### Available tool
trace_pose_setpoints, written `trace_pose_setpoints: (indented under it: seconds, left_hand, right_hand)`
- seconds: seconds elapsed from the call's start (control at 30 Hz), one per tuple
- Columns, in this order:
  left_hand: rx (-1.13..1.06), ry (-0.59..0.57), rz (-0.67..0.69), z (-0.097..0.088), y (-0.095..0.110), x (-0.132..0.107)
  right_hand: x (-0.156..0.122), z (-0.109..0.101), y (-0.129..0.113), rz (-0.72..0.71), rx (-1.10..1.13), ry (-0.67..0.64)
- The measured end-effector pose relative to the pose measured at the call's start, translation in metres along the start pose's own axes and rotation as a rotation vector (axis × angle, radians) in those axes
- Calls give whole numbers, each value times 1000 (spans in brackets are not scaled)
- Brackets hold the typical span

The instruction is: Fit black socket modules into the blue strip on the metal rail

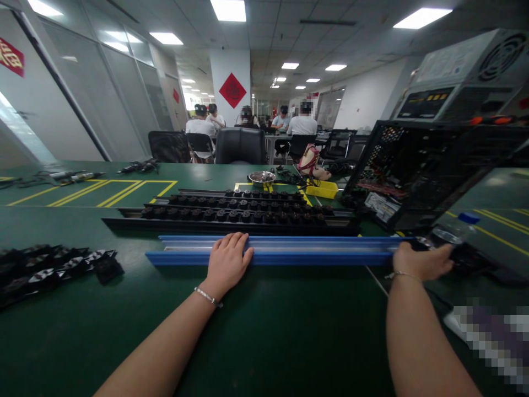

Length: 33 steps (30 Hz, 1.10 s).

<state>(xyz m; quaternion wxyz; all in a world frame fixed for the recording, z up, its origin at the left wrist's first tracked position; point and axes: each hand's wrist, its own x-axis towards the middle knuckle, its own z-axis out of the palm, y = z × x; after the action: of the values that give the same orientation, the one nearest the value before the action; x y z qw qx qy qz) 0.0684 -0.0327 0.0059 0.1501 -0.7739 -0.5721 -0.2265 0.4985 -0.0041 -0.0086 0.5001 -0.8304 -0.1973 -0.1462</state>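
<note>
So the blue rail is lying on the green surface, running along its far edge, with black rails between it and that edge. Left hand is draped over it, fingers side by side, thumb apart. Right hand hides the rail's right end; can't tell if those fingers pinch anything. Black parts toward the surface's left get cut off.
</note>
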Motion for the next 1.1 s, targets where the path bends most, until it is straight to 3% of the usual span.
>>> trace_pose_setpoints:
  seconds: [0.13, 0.57, 0.93, 1.1]
  left_hand:
    - [-1, -1, 2, -1, 0, 0]
    - [-10, 9, 6, 0, -2, -1]
    - [-28, 7, -7, -2, 0, -1]
    - [-28, 6, -13, -2, 1, -1]
  right_hand:
    - [8, 4, 6, -24, -36, -75]
    - [3, 1, -1, -68, -64, -54]
    - [-8, 2, -10, 57, -14, 21]
    - [-11, -2, -13, -45, -43, -12]
